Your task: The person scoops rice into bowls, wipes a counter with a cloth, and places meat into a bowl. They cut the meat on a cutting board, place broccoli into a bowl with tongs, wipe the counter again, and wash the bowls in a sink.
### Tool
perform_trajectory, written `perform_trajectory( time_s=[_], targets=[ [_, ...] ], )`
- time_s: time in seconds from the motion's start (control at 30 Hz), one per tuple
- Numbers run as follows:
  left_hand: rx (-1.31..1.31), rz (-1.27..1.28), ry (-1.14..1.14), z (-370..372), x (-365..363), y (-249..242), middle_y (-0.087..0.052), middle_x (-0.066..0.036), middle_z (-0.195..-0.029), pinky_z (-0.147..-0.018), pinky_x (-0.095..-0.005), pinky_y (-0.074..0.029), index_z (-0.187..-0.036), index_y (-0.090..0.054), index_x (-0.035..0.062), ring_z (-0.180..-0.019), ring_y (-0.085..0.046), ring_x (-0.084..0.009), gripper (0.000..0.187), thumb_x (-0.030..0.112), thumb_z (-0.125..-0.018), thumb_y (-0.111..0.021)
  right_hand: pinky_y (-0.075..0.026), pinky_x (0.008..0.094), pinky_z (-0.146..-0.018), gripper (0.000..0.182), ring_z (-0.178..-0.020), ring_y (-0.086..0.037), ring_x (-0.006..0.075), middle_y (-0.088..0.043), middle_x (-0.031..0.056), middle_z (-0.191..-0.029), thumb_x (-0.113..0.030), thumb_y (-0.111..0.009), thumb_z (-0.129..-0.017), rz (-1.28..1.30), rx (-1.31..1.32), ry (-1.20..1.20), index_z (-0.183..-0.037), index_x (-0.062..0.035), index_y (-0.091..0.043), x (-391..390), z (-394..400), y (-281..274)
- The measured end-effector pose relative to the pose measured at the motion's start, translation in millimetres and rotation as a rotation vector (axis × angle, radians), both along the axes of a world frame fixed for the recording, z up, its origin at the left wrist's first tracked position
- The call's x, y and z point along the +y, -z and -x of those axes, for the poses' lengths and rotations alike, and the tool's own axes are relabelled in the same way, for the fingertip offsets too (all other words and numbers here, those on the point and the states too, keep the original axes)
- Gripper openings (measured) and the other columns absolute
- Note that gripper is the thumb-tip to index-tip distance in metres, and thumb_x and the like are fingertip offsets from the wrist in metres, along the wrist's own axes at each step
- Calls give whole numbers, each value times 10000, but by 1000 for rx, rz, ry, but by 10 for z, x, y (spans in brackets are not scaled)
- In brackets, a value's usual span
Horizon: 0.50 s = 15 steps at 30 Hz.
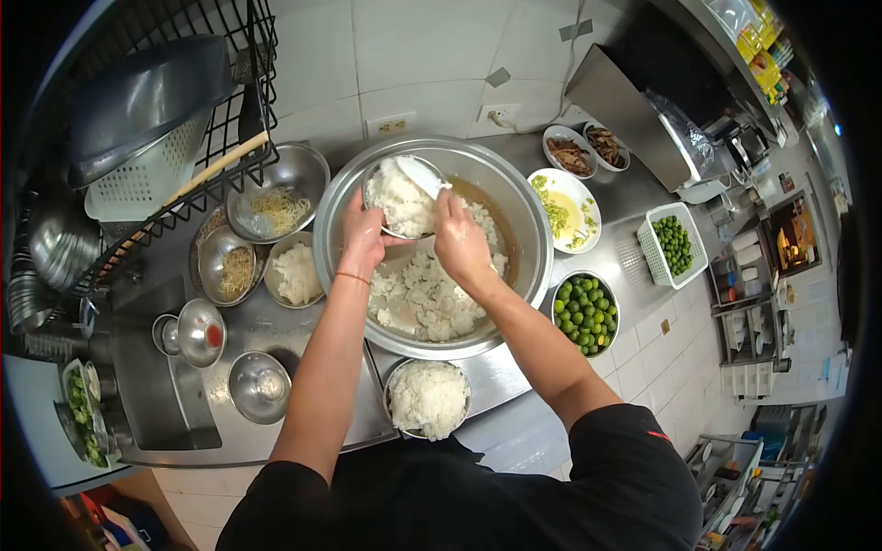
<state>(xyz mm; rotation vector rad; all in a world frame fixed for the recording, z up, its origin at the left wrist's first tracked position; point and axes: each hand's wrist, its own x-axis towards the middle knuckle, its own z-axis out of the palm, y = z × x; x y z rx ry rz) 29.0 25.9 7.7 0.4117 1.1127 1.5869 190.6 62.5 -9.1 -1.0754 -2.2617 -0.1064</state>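
Note:
My left hand (364, 230) grips the rim of a small metal bowl (369, 191), which is tilted over a large metal basin (342, 253). White rice (401, 204) fills much of the bowl. In my right hand (462, 241) is a white rice paddle (422, 174), its blade lying against the rice in the bowl. Below them, loose clumps of cooked rice (432, 294) lie in the basin, with some brownish liquid showing along its right side. A bowl heaped with rice (427, 399) stands in front of the basin.
Left of the basin are another rice bowl (299, 274), a bowl of noodle-like strands (280, 213) and a sink (165, 404). On the right stand a bowl of green citrus fruits (585, 314), a plate of chopped greens (565, 209) and a white basket (654, 246). A wire rack (262, 69) overhangs at upper left.

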Motion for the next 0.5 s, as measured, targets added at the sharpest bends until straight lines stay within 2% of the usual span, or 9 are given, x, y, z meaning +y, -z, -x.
perform_trajectory(
  time_s=[0.07,0.13,0.17,0.2,0.27,0.33,0.4,0.43,0.5],
  targets=[
    [31,36,-16,44,-52,-34,-575,-202,-1255,-666,-596,-613,-1444,-358,132,-972,-678,-392,644,-88,-839,-334,-571,457,-781,527,-905,-655,362,-597,214,-1077,-11,-526,-832,364,-139,36,-1352,11,-440,42,-59,-337],
    [62,52,46,75,-126,-92,-580,-196,-1251,-661,-590,-615,-1447,-357,130,-979,-677,-389,644,-86,-840,-344,-570,459,-771,503,-940,-654,354,-613,193,-1059,-31,-515,-847,322,-68,-15,-1347,-38,-467,290,-191,-544],
    [68,12,90,129,-104,-8,-567,-201,-1268,-642,-604,-610,-1471,-321,146,-980,-673,-401,669,-86,-843,-348,-564,462,-752,496,-949,-650,359,-629,170,-1074,-51,-516,-856,210,-81,-113,-1351,-60,-486,398,-199,-494],
    [65,20,95,129,-96,-20,-567,-201,-1268,-642,-604,-610,-1471,-321,146,-980,-673,-401,669,-86,-843,-348,-564,462,-752,496,-949,-650,359,-629,170,-1074,-51,-516,-856,218,-82,-108,-1351,-60,-486,494,-182,-411],
    [4,50,63,141,-107,-43,-540,-211,-1299,-626,-625,-600,-1490,-284,163,-989,-665,-418,699,-91,-842,-349,-556,452,-770,478,-980,-648,347,-621,142,-1197,-57,-527,-847,-23,-304,-368,-1323,-90,-542,642,-121,-241],
    [48,70,89,209,-147,35,-513,-219,-1328,-645,-646,-590,-1491,-277,169,-1013,-651,-436,728,-103,-818,-342,-551,426,-814,449,-1023,-650,322,-628,154,-1224,-51,-529,-849,204,-363,-338,-1286,-127,-597,689,-348,-717],
    [28,8,54,247,-174,42,-523,-220,-1316,-640,-637,-596,-1478,-293,153,-1004,-654,-440,717,-100,-809,-336,-548,415,-837,338,-1010,-660,324,-680,159,-1115,-71,-538,-857,304,-175,-96,-1164,-111,-673,783,-573,-795],
    [16,17,14,275,-169,51,-538,-226,-1297,-636,-622,-605,-1461,-314,132,-991,-658,-446,700,-99,-800,-329,-548,415,-837,338,-1010,-660,324,-680,159,-1115,-71,-538,-857,305,-182,-101,-1164,-111,-673,866,-682,-737],
    [31,-13,0,333,-149,63,-543,-231,-1288,-637,-617,-608,-1454,-323,124,-986,-659,-449,692,-100,-799,-328,-538,426,-850,245,-957,-671,348,-707,169,-971,-127,-571,-853,621,-693,-27,-1049,-83,-711,973,-850,-455]
  ],
)
